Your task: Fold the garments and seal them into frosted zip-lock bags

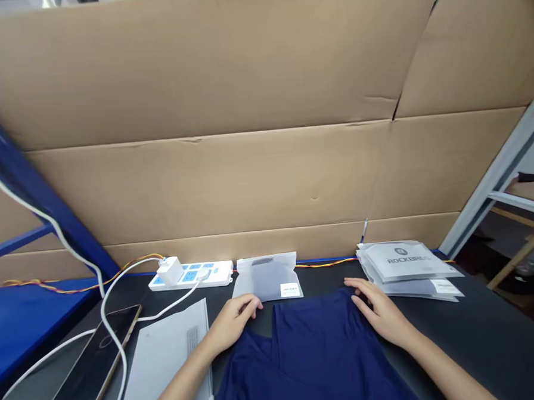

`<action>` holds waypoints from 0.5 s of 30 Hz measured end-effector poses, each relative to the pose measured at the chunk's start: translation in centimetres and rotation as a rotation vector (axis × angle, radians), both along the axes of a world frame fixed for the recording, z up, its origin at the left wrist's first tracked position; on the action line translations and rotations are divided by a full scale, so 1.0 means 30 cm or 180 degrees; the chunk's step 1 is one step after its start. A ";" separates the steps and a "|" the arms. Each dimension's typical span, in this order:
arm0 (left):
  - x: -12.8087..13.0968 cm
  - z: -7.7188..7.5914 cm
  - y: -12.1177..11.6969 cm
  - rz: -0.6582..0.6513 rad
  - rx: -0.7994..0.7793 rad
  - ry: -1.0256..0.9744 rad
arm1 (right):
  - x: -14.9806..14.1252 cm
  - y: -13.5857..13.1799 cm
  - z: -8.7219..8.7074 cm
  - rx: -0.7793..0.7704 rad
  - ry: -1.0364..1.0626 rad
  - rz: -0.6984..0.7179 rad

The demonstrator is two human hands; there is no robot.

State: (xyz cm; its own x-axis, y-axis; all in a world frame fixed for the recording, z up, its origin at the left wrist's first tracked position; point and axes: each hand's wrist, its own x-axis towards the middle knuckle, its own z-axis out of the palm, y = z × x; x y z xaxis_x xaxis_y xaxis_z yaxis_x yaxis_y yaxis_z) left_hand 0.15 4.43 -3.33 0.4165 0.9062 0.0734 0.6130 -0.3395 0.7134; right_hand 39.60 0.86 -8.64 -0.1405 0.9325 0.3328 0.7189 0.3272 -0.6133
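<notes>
A navy blue garment lies on the black tabletop in front of me, partly folded, its lower part cut off by the bottom edge of the view. My left hand rests palm down by its upper left edge, fingers loosely bent and nothing seen in them. At the upper right corner of the cloth, my right hand lies with fingers and thumb apart, the fingertips touching the fabric. Just beyond the garment is a frosted plastic bag with a white label.
Stacked frosted bags marked ROCKBROS lie at the back right, near a pen. On the left are another flat bag, a phone, a white cable and a power strip. A cardboard wall stands behind.
</notes>
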 end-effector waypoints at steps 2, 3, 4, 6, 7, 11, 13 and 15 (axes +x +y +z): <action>0.003 0.002 -0.001 -0.0013 -0.0018 -0.0017 | 0.003 0.003 0.002 -0.0033 0.0111 -0.0035; 0.006 0.005 -0.003 -0.0019 -0.0027 -0.0023 | 0.003 0.004 0.005 -0.0062 0.0134 -0.0045; 0.011 0.009 -0.006 -0.0031 -0.0034 -0.0023 | 0.001 0.004 0.010 -0.0092 0.0135 -0.0054; 0.024 0.019 -0.016 -0.0036 -0.0017 0.0007 | -0.004 0.004 0.019 -0.0139 0.0110 -0.0051; 0.034 0.024 -0.023 -0.0024 0.0006 0.0039 | -0.006 0.003 0.023 -0.0149 0.0105 -0.0044; 0.082 0.025 -0.049 0.0037 0.0024 0.0160 | -0.013 0.006 0.030 -0.0159 0.0181 0.0031; 0.108 0.014 -0.056 0.0031 0.0056 0.0180 | -0.012 0.011 0.032 -0.0162 0.0241 0.0052; 0.131 0.007 -0.059 0.0013 0.0152 0.0177 | -0.010 0.016 0.041 -0.0199 0.0288 0.0126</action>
State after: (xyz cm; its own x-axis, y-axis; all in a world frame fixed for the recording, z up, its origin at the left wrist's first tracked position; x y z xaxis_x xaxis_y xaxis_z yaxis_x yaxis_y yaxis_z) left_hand 4.08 2.66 -3.12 0.4174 0.9039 0.0933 0.6528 -0.3697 0.6612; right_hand 39.29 1.34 -7.42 -0.1498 0.9461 0.2871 0.6471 0.3133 -0.6951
